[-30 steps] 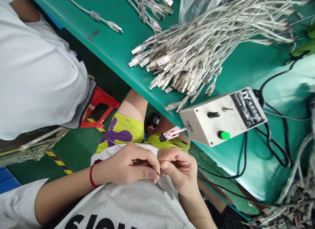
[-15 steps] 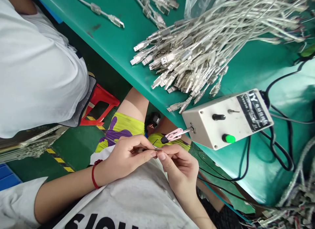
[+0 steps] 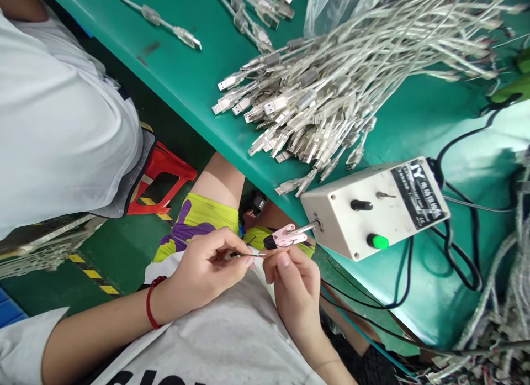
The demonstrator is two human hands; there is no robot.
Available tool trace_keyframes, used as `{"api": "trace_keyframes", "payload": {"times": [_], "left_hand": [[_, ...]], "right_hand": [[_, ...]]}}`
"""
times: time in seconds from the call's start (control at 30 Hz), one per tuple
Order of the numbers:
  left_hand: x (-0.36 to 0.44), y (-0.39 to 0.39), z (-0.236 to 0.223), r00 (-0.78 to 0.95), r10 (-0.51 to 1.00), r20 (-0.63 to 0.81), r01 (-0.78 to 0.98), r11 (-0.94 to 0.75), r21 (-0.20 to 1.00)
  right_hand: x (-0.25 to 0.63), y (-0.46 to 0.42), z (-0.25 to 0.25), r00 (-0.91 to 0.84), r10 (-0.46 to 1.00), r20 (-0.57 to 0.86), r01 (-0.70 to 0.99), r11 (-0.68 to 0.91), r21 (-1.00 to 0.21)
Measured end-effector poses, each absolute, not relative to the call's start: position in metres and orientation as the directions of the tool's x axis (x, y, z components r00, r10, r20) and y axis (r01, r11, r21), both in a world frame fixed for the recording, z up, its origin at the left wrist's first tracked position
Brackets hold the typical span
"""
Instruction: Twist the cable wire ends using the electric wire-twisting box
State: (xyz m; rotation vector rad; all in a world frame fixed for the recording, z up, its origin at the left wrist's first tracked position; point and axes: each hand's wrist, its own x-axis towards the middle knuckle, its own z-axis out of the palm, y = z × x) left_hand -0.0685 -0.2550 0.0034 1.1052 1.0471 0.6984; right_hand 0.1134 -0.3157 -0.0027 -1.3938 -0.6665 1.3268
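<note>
My left hand (image 3: 213, 269), with a red cord on its wrist, is closed in a pinch over my lap. Between its thumb and forefinger sit thin wires (image 3: 257, 256), one dark and one reddish. What they join inside the palm is mostly hidden. My right hand (image 3: 296, 283) is closed too, its thumb and forefinger pinching at the far ends of these wires. Just above the fingertips a pink clip with a black tip (image 3: 285, 238) sits on the metal shaft of a white control box (image 3: 343, 219). The clip looks apart from the wires.
A large bundle of clear USB cables (image 3: 314, 92) lies on the green table (image 3: 182, 92), beside a plastic bag (image 3: 331, 9). Black cords (image 3: 414, 274) trail from the box. More cables (image 3: 492, 330) pile up at lower right. A person in white (image 3: 62, 125) sits at left by a red stool (image 3: 165, 180).
My hands have drawn slightly apart, and more of the thin wires shows between them. The pink clip has turned on its shaft. The whole view has shifted a little.
</note>
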Motion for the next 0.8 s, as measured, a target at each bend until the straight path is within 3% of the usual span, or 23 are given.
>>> {"api": "trace_keyframes", "payload": {"times": [0.17,0.3,0.8], "left_hand": [[-0.065,-0.258,0.006,0.242,0.912,-0.330,-0.006,0.342,0.940],[-0.059,-0.259,0.004,0.258,0.909,-0.328,-0.016,0.343,0.939],[-0.049,-0.262,-0.003,0.266,0.899,-0.347,-0.061,0.375,0.925]], "right_hand": [[0.112,-0.301,0.000,0.334,0.822,-0.461,-0.447,-0.293,-0.845],[0.117,-0.294,0.005,0.296,0.799,-0.523,-0.578,-0.286,-0.764],[0.123,-0.290,-0.001,0.239,0.820,-0.520,-0.653,-0.261,-0.711]]}}
